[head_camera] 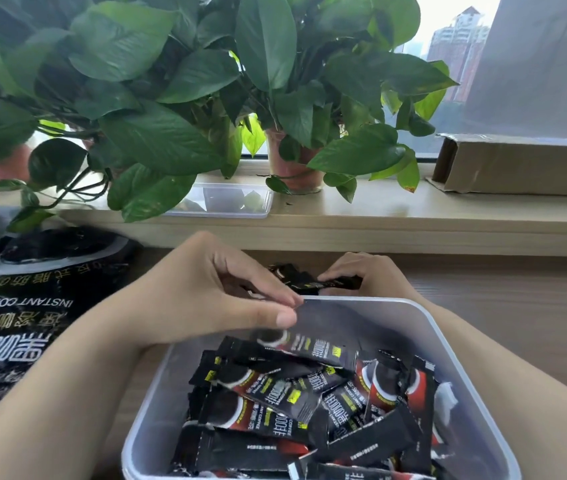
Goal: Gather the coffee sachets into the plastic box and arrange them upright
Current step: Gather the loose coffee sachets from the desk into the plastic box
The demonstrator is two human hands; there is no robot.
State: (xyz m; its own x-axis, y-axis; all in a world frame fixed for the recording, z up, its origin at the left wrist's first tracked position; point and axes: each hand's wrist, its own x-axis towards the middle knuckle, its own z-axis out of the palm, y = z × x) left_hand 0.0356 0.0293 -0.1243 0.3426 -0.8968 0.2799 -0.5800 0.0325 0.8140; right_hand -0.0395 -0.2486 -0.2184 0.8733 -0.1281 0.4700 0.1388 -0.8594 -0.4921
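Observation:
A clear plastic box (462,362) stands at the bottom centre. Several black coffee sachets (285,393) lie jumbled and flat inside it. My left hand (199,292) hovers over the box's far-left corner with thumb and fingers drawn together. One blurred sachet (309,346) lies just beneath the thumb; whether the hand touches it I cannot tell. My right hand (375,275) rests on the table behind the box's far rim. It grips a few loose sachets (313,284) that lie there.
A large black instant-coffee bag (32,306) lies flat on the table at the left. Potted plants (292,168), a clear shallow lid (230,202) and a cardboard box (524,168) sit on the windowsill behind.

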